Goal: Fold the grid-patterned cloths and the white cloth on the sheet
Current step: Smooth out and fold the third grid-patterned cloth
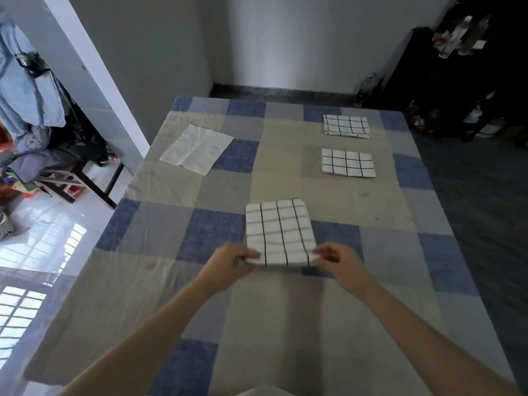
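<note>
Fingers of left hand curled, pinching the near left corner of the near grid cloth; thumb under or behind the edge, hard to tell which. Further left, at about 10 o'clock from that hand: white cloth, spread flat and creased, unfolded, lying askew on the sheet near its left edge, well apart from everything else. Off the sheet at 9 to 10 o'clock: glossy floor with window reflections, a dark-legged stand piled with clothes, and a white pillar. Centre, at 12 o'clock from the hands: near grid cloth folded to a rough square, lying flat on the sheet across blue, grey and beige checks, its near edge lifted slightly between the two hands. Right hand at the near right corner, fingers curled, pinching that corner. At 1 o'clock, well apart from the held cloth: middle grid cloth, folded to a rectangle, flat on a beige check. Beyond it, still at 1 o'clock and near the far edge of the sheet: far grid cloth, folded likewise, apart from the middle one. Off the sheet at 2 o'clock: dark shelf with bottles on top, too blurred to make out.
</note>
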